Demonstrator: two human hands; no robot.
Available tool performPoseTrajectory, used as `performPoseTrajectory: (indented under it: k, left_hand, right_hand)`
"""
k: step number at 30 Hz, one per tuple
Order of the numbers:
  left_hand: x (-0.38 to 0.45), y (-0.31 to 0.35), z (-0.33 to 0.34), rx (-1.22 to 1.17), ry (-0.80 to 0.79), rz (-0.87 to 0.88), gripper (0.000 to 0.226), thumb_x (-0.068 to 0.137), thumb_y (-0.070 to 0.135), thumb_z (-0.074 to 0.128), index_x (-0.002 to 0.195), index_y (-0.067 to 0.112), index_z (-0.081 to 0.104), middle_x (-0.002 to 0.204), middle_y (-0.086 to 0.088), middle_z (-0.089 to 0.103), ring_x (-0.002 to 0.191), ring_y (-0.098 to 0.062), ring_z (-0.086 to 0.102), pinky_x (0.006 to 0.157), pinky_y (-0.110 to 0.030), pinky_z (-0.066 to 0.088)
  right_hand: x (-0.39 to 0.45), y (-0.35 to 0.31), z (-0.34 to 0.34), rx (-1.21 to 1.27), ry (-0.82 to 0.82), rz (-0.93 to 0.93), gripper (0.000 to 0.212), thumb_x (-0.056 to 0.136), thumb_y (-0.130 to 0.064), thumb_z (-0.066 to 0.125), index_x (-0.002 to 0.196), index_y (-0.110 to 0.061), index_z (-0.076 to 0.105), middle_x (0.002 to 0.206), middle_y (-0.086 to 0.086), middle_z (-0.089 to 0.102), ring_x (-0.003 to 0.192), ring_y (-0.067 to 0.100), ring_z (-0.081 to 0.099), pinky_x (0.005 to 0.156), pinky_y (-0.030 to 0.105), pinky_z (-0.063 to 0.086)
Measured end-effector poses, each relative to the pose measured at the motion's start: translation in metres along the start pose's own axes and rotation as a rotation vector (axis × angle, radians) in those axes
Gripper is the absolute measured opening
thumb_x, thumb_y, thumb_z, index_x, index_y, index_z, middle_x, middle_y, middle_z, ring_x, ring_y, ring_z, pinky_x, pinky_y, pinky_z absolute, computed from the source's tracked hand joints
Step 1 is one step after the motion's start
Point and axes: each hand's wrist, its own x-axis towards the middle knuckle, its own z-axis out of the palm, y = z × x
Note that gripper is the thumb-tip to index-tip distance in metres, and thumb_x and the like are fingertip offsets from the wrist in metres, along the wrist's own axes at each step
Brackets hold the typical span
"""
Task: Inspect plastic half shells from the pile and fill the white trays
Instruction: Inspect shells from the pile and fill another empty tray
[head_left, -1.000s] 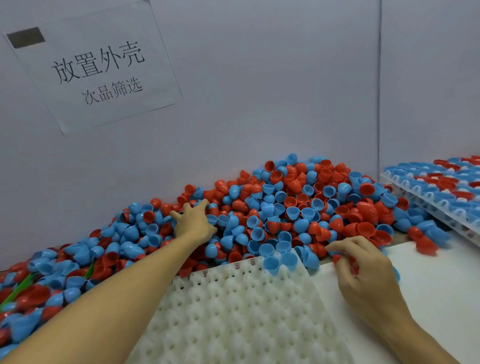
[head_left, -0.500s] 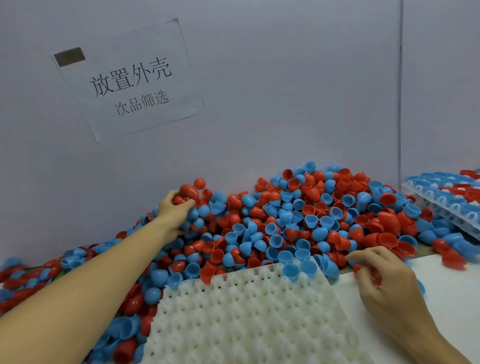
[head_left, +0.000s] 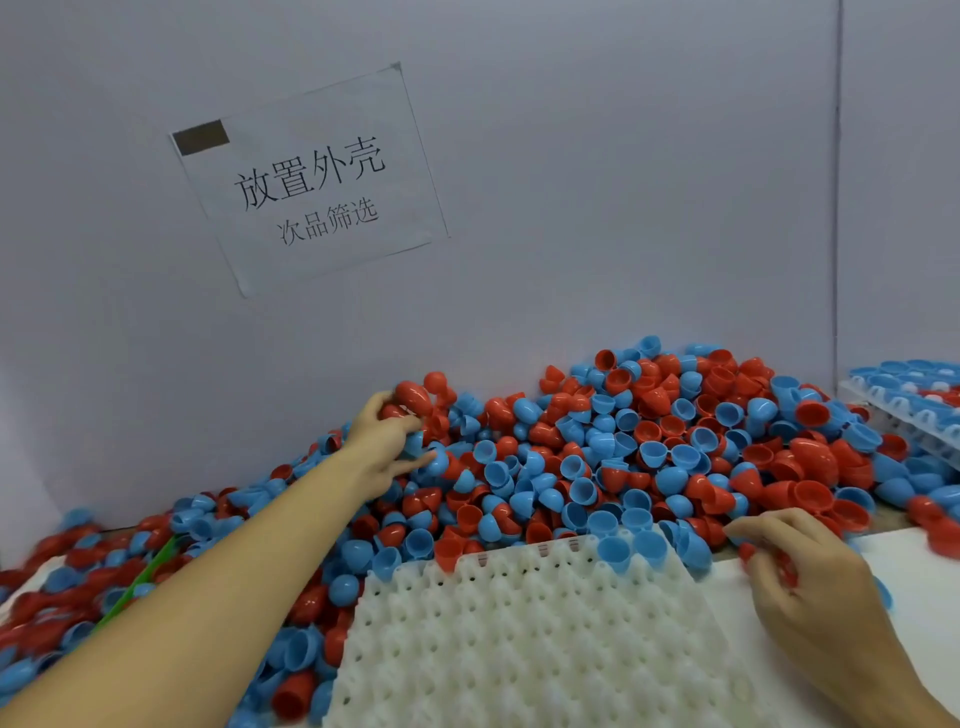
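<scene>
Plastic half shells (head_left: 597, 452), red and blue, lie in a long heap against the grey wall, spilling from the far left round the top edge of the white tray (head_left: 519, 639) to a second tray (head_left: 914, 410) at the right, which is already stocked with shells. There is only the head view to go through. In it the left hand (head_left: 387, 441) has travelled from the blue shells near the middle of the heap, where it lay a second ago, up and back to the heap's rear edge by the wall; its fingers now curl round a red shell (head_left: 413, 397) at the crest, and another red shell sits just above and beside it. The right hand (head_left: 810, 577) has scarcely shifted: it stays on the white table (head_left: 914, 566) just right of the tray's corner, fingers bent round small red pieces, though whether that is one shell or several cannot be told. Two blue shells (head_left: 631, 548) sit in the tray's top row, as they did before; the other pockets in sight are bare. The paper sign (head_left: 311, 182) on the wall has slid toward the middle of the picture, so the head has turned left after the reaching hand. I judge this to be a fresh pick, with inspection and seating yet to come, and the tray barely begun.
</scene>
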Motion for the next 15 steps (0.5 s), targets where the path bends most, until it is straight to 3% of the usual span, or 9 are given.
performPoseTrajectory:
  k: [4,7,9,11,13,15]
  left_hand:
    - [-0.019,-0.008,0.021,0.399,0.033,0.213,0.034,0.091,-0.004,0.061,0.106,0.027,0.06,0.096,-0.004,0.061,0.08,-0.022,0.065,0.069,-0.044,0.064]
    - [-0.035,-0.011,0.033,0.674,-0.012,0.378,0.034,0.092,0.005,0.065,0.116,0.028,0.06,0.109,-0.009,0.062,0.095,-0.027,0.065,0.081,-0.04,0.059]
    - [-0.045,-0.009,0.037,0.753,-0.071,0.462,0.033,0.093,0.012,0.066,0.122,0.029,0.06,0.112,-0.007,0.056,0.098,-0.023,0.059,0.083,-0.032,0.054]
    - [-0.056,-0.003,0.037,0.798,-0.125,0.564,0.032,0.094,0.015,0.066,0.121,0.03,0.06,0.107,-0.002,0.051,0.091,-0.014,0.054,0.075,-0.015,0.042]
    - [-0.069,0.006,0.035,0.808,-0.171,0.647,0.03,0.094,0.018,0.068,0.12,0.033,0.06,0.1,0.004,0.048,0.085,-0.006,0.051,0.067,-0.009,0.04]
    - [-0.081,0.014,0.032,0.804,-0.19,0.714,0.033,0.094,0.016,0.068,0.122,0.031,0.061,0.098,0.006,0.046,0.085,-0.004,0.05,0.072,-0.003,0.041]
  right_hand:
    - [0.0,-0.001,0.0,0.01,0.006,-0.007,0.03,0.08,0.019,0.064,0.09,-0.007,0.075,0.087,-0.004,0.063,0.082,0.013,0.059,0.071,0.008,0.045]
    - [-0.001,-0.003,-0.001,0.008,0.022,-0.002,0.031,0.079,0.021,0.064,0.09,-0.006,0.074,0.088,-0.001,0.064,0.083,0.017,0.06,0.079,-0.001,0.04]
    - [0.002,-0.01,-0.004,0.021,0.042,-0.018,0.033,0.078,0.021,0.063,0.091,-0.007,0.074,0.089,-0.001,0.064,0.083,0.017,0.061,0.078,0.0,0.041]
    - [0.013,-0.024,-0.011,0.072,0.038,-0.049,0.034,0.082,0.018,0.061,0.092,-0.012,0.074,0.089,-0.005,0.066,0.083,0.016,0.064,0.077,0.002,0.044]
    - [0.032,-0.045,-0.021,0.149,-0.098,-0.038,0.034,0.091,0.007,0.058,0.091,-0.024,0.072,0.09,-0.01,0.07,0.081,0.016,0.067,0.072,0.012,0.053]
    - [0.055,-0.071,-0.03,0.158,-0.331,0.009,0.027,0.098,-0.012,0.055,0.095,-0.034,0.07,0.092,-0.014,0.071,0.079,0.016,0.071,0.066,0.025,0.059]
